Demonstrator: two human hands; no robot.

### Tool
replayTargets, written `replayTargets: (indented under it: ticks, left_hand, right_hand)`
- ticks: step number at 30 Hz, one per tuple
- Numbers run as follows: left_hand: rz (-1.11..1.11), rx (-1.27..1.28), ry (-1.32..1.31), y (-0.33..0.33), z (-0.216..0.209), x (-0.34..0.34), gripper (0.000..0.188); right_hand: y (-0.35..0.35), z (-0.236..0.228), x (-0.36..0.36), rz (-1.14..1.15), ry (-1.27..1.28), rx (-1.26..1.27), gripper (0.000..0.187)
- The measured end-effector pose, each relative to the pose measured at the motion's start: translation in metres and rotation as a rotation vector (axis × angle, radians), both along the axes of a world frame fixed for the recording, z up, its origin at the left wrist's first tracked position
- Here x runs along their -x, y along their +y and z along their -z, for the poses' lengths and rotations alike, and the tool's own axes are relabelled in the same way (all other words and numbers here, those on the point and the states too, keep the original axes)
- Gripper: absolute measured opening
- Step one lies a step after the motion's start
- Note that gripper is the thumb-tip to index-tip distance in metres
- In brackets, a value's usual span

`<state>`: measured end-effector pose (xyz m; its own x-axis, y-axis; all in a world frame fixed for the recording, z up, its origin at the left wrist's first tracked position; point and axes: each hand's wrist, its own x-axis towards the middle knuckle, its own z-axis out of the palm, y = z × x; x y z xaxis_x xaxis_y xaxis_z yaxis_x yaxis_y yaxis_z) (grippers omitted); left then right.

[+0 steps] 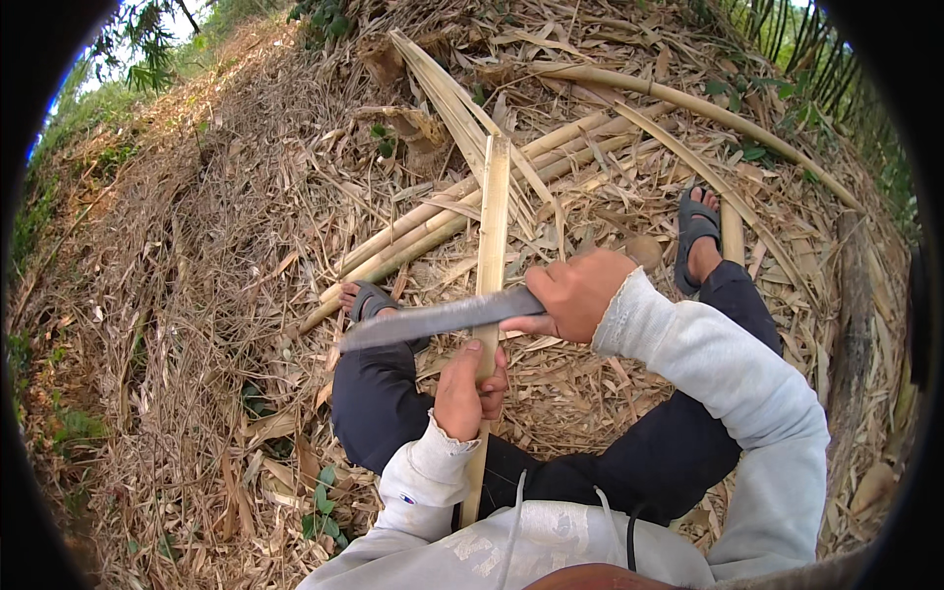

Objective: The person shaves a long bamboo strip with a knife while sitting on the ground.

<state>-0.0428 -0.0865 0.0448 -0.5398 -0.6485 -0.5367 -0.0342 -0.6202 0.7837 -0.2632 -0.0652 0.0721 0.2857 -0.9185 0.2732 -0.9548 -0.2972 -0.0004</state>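
Note:
A long split bamboo strip runs from my lap away from me, its pale inner face showing. My left hand is closed round its near part. My right hand grips a machete at the handle end; the handle itself is hidden in the fist. The dark blade points left and lies across the strip, just beyond my left hand. From this view I cannot tell how deeply, if at all, the edge sits in the bamboo.
Bamboo poles lie crosswise ahead, with a bundle of split strips over them. A cut stump stands behind. One long curved pole lies at the far right. My sandalled feet rest on dry leaf litter.

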Motion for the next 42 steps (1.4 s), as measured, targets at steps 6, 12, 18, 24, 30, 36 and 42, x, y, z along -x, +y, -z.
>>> replayTargets:
  ticks: [6, 12, 18, 24, 30, 36, 42]
  left_hand:
    - [-0.018, -0.02, -0.043, 0.004, -0.003, 0.005, 0.035]
    - [0.017, -0.089, -0.011, 0.006, 0.004, -0.007, 0.032]
    - [0.045, -0.136, 0.053, 0.004, -0.004, -0.003, 0.033]
    - [0.071, -0.117, 0.115, 0.004, -0.01, -0.002, 0.041]
    - [0.103, 0.009, 0.108, 0.004, -0.008, -0.002, 0.047]
    - [0.107, 0.048, 0.111, 0.008, -0.009, -0.002, 0.045]
    - [0.074, 0.085, 0.013, 0.012, -0.008, 0.001, 0.042]
  right_hand:
    - [-0.024, -0.004, 0.041, 0.233, -0.025, 0.02, 0.06]
    - [-0.032, 0.014, 0.045, 0.219, -0.064, 0.099, 0.063]
    - [-0.026, -0.009, 0.055, 0.385, -0.007, -0.252, 0.078]
    - [-0.046, 0.003, 0.081, 0.632, -0.339, -0.339, 0.083]
    - [-0.042, -0.006, 0.078, 0.742, -1.115, -0.224, 0.086]
    - [-0.024, -0.021, 0.054, 0.316, -0.559, 0.124, 0.072]
    - [-0.013, -0.012, 0.033, 0.091, -0.05, 0.142, 0.062]
